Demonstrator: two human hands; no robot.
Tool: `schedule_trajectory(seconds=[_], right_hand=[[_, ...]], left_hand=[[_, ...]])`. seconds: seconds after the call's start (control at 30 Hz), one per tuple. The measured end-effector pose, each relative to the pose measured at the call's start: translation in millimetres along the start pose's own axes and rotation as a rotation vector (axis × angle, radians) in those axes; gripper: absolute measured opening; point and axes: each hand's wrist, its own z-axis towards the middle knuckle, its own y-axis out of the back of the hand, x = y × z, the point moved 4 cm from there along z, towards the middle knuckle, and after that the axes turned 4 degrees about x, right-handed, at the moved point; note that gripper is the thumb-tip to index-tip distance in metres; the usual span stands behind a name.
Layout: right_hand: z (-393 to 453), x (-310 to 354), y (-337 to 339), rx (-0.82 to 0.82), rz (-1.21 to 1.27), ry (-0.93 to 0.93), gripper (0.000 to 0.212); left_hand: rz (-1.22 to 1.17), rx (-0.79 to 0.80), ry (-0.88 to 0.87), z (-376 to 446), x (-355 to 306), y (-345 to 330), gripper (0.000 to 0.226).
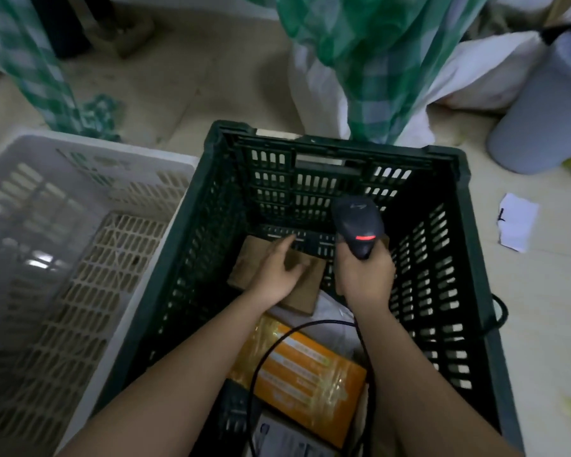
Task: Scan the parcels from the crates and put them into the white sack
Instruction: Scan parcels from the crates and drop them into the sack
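Legible writing: none. The orange parcel [305,387] carries pale printed bands, but the text is too blurred to read. The top of the barcode scanner [357,222] bears a faint mark that cannot be made out. A white paper scrap [517,222] on the floor shows a short dark stroke at its left edge, not legible.

Dark green crate [475,245]: slotted walls, open top, standing on the floor. Contents: a flat brown cardboard parcel [310,285] toward the far end; the orange parcel in clear wrapping nearer the person; a white parcel [330,311] partly visible between and beneath them; further pale items at the near edge, too hidden to identify.

White crate [89,179]: slotted, just beside the green crate on its left. No contents can be made out through its visible floor.

Left hand [279,272]: rests on top of the brown cardboard parcel, fingers spread and fairly straight, thumb laid across the surface; it is pressing, not gripping.

Right hand [365,275]: fingers are wrapped tightly around the scanner handle, inside the green crate. The scanner head is raised, with a red light lit on its back. Its black cable [267,354] loops over the orange parcel.

White sack [323,94]: stands on the floor beyond the far end of the green crate, partly covered by green checked cloth [370,54]. A grey bucket [541,113] lies to the right.
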Motion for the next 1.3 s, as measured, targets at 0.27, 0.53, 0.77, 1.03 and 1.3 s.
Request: schedule_trajectory(seconds=[0.27,0.53,0.77,1.03,1.3], right_hand=[[25,-17,9,0.007,0.158,-0.067,0.027],[16,1,10,0.063,0.271,-0.083,0.012],[-37,42,29,0.066,0.458,-0.086,0.018],[-155,109,63,0.224,0.473,-0.03,0.016],[-264,125,81,0.47,0.419,0.019,0.018]], left_hand=[[-0.332,0.198,0.073,21,-56,-45,0.047],[-0.384,0.102,0.303,-13,-43,-24,0.057],[-0.433,-0.074,0.249,-84,-58,19,0.058],[-0.558,-0.148,0.237,-215,-66,82,0.081],[-0.324,-0.292,0.187,-332,-68,128,0.113]])
